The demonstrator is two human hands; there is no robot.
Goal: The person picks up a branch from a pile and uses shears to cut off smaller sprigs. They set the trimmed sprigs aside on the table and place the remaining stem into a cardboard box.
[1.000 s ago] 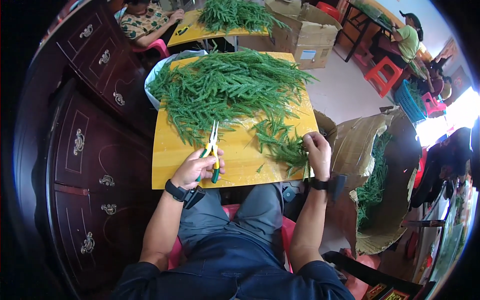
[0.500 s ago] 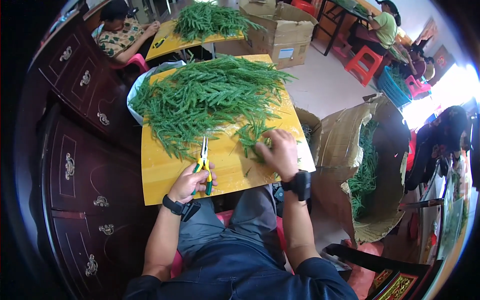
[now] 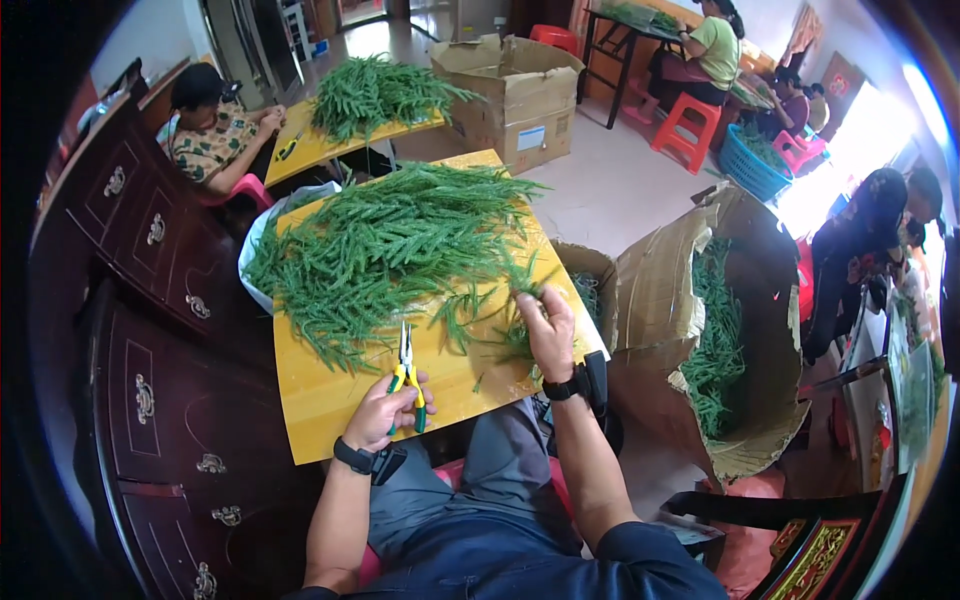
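Observation:
My left hand (image 3: 385,412) is closed around the yellow-and-green handles of a pair of needle-nose pliers (image 3: 406,372). The pliers' slim metal jaws point away from me, over the front of the yellow tabletop (image 3: 330,408). My right hand (image 3: 551,338) is at the tabletop's right side, its thumb and fingers pinched on a feathery green sprig (image 3: 520,275). Small loose sprigs (image 3: 460,312) lie just left of that hand. Beyond both hands spreads a large heap of green sprigs (image 3: 390,235), covering the far part of the tabletop.
Dark drawers (image 3: 150,390) stand close on my left. To my right, a torn cardboard box (image 3: 655,290) holds more greenery. Another box (image 3: 540,110) stands beyond, beside a second yellow table (image 3: 290,165) where a person (image 3: 215,130) sits. Others sit farther back, near a blue basket (image 3: 755,170).
The view has shifted, so the tabletop sits lower. My right hand has turned and now pinches a sprig at the tabletop's right side. My left hand still holds the pliers.

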